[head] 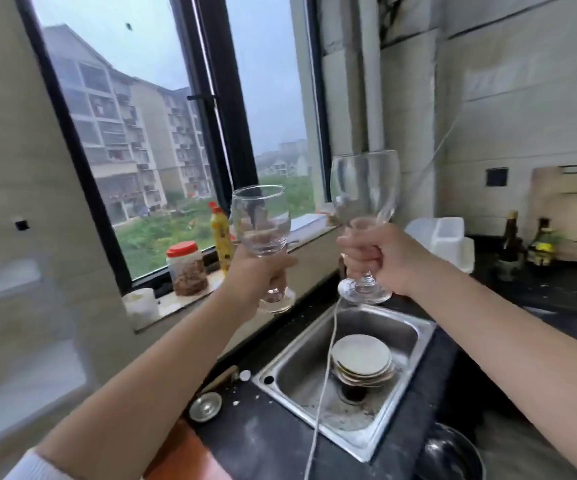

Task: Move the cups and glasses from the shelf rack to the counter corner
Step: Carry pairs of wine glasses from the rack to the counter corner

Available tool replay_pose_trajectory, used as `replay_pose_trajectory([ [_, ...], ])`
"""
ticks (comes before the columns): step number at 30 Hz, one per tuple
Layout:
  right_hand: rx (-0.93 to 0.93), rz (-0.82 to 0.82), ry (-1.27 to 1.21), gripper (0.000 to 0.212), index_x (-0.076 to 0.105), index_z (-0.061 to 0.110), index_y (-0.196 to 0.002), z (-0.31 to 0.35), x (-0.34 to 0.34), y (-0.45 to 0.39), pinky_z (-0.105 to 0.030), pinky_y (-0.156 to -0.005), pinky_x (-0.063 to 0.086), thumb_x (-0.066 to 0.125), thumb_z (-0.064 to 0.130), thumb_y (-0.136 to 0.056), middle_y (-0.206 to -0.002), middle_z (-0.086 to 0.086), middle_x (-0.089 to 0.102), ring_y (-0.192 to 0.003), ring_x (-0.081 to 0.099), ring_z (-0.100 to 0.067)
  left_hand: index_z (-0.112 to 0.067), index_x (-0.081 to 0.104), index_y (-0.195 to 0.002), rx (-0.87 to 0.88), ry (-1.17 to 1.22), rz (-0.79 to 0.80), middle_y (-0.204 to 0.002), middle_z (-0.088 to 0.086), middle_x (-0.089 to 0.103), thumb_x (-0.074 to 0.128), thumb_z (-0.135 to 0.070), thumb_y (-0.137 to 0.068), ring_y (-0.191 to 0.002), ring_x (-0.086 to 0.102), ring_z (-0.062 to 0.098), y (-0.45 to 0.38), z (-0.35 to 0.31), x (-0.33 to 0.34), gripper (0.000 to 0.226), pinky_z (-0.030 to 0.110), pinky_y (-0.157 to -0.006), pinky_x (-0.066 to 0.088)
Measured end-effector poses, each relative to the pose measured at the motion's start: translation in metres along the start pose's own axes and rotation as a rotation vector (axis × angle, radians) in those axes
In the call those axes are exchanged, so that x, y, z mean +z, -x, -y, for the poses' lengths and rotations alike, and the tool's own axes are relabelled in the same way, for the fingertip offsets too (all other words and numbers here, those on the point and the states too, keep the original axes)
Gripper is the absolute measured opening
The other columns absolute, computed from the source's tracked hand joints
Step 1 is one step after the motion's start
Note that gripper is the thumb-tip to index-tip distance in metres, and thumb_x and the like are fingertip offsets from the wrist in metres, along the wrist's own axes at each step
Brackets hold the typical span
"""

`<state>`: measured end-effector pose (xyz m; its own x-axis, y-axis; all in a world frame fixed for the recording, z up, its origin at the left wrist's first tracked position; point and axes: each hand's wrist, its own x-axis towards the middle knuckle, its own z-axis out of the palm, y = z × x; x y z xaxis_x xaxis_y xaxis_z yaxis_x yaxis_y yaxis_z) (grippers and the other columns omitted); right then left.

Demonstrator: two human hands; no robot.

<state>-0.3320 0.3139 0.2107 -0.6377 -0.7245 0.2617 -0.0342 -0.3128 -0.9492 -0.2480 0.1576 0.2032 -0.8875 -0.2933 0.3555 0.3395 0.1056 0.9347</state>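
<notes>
Two clear stemmed wine glasses are held up in the air above the sink, both upright and empty. My left hand (261, 271) grips the stem of the left wine glass (261, 221), whose foot shows below my fingers. My right hand (380, 261) is closed around the stem of the right wine glass (365, 187), which is held a little higher and nearer the wall corner. The two glasses are apart, not touching. No shelf rack is in view.
Below lies a steel sink (408, 355) holding stacked plates (361, 358), with a white cord (325, 375) hanging across it. On the window sill (190, 306) stand a red-lidded jar (186, 268) and a yellow bottle (221, 237). A white container (448, 237) and dark bottles (510, 247) stand on the black counter (564, 289) at right.
</notes>
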Motion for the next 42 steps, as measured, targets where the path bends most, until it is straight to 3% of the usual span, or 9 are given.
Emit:
replay_pose_trajectory([
  [13, 0.061, -0.537, 0.249, 0.066, 0.034, 0.023, -0.028, 0.071, -0.321, 0.212, -0.017, -0.038, 0.017, 0.041, -0.008, -0.087, -0.027, 0.012, 0.025, -0.024, 0.021, -0.004, -0.014, 0.035, -0.054, -0.170, 0.201, 0.505, -0.027, -0.011, 0.030, 0.052, 0.011, -0.082, -0.022, 0.025, 0.002, -0.066, 0.074, 0.404, 0.041, 0.006, -0.031, 0.023],
  [28, -0.005, -0.992, 0.265, 0.048, 0.025, 0.018, -0.050, 0.121, -0.581, 0.290, -0.014, -0.031, 0.026, 0.043, -0.007, -0.086, -0.028, 0.011, 0.027, -0.023, 0.023, -0.004, -0.014, 0.037, -0.048, -0.119, 0.102, 0.905, -0.026, -0.009, 0.033, 0.055, 0.007, -0.084, -0.024, 0.027, 0.006, -0.177, 0.132, 0.695, 0.046, 0.022, -0.042, 0.030],
  [31, -0.047, -1.091, 0.220, 0.042, 0.030, 0.019, -0.056, 0.142, -0.650, 0.281, -0.014, -0.029, 0.026, 0.042, -0.007, -0.087, -0.029, 0.011, 0.026, -0.023, 0.023, -0.003, -0.008, 0.060, -0.075, -0.102, 0.115, 0.962, -0.026, -0.008, 0.033, 0.054, 0.009, -0.084, -0.023, 0.027, 0.005, -0.227, 0.142, 0.755, 0.019, 0.023, -0.043, 0.028],
  [32, -0.051, -1.108, 0.207, 0.037, 0.031, 0.019, -0.062, 0.146, -0.662, 0.282, -0.014, -0.028, 0.026, 0.042, -0.007, -0.087, -0.029, 0.011, 0.026, -0.022, 0.023, -0.002, -0.002, 0.030, -0.096, -0.104, 0.117, 0.960, -0.025, -0.008, 0.033, 0.054, 0.009, -0.084, -0.023, 0.027, 0.005, -0.237, 0.143, 0.766, 0.029, 0.023, -0.043, 0.027],
  [33, -0.058, -1.135, 0.195, 0.032, 0.033, 0.019, -0.069, 0.147, -0.678, 0.283, -0.014, -0.028, 0.026, 0.041, -0.007, -0.087, -0.031, 0.009, 0.027, -0.022, 0.023, -0.002, -0.006, 0.050, -0.056, -0.104, 0.122, 0.970, -0.025, -0.009, 0.033, 0.054, 0.009, -0.083, -0.022, 0.027, 0.005, -0.248, 0.149, 0.781, 0.031, 0.022, -0.042, 0.027],
  [34, -0.066, -1.171, 0.184, 0.030, 0.034, 0.020, -0.074, 0.147, -0.696, 0.285, -0.013, -0.027, 0.025, 0.041, -0.006, -0.087, -0.034, 0.006, 0.027, -0.022, 0.022, -0.002, 0.020, 0.045, -0.088, -0.102, 0.140, 0.973, -0.025, -0.009, 0.032, 0.053, 0.010, -0.084, -0.022, 0.027, 0.005, -0.258, 0.154, 0.796, 0.014, 0.020, -0.040, 0.027],
  [36, -0.040, -1.272, 0.174, 0.034, 0.031, 0.019, -0.064, 0.145, -0.735, 0.287, -0.014, -0.028, 0.023, 0.042, -0.005, -0.087, -0.032, 0.005, 0.027, -0.021, 0.021, -0.002, 0.026, 0.044, -0.075, -0.154, 0.135, 0.998, -0.025, -0.007, 0.031, 0.052, 0.010, -0.084, -0.022, 0.025, 0.006, -0.283, 0.175, 0.835, 0.020, 0.019, -0.037, 0.027],
  [39, -0.003, -1.381, 0.164, 0.040, 0.027, 0.017, -0.056, 0.143, -0.781, 0.292, -0.015, -0.032, 0.019, 0.042, -0.003, -0.088, -0.023, 0.011, 0.023, -0.020, 0.019, -0.003, -0.011, 0.033, -0.049, -0.171, 0.113, 1.035, -0.024, -0.009, 0.031, 0.052, 0.008, -0.085, -0.022, 0.026, 0.006, -0.304, 0.200, 0.883, 0.045, 0.017, -0.035, 0.027],
  [42, -0.007, -1.455, 0.152, 0.033, 0.037, 0.014, -0.059, 0.141, -0.830, 0.300, -0.021, -0.043, 0.015, 0.043, -0.003, -0.088, -0.023, 0.011, 0.023, -0.021, 0.019, -0.003, -0.013, 0.030, -0.049, -0.165, 0.079, 1.028, -0.024, -0.008, 0.031, 0.053, 0.007, -0.085, -0.022, 0.027, 0.005, -0.319, 0.225, 0.930, 0.047, 0.021, -0.042, 0.028],
])
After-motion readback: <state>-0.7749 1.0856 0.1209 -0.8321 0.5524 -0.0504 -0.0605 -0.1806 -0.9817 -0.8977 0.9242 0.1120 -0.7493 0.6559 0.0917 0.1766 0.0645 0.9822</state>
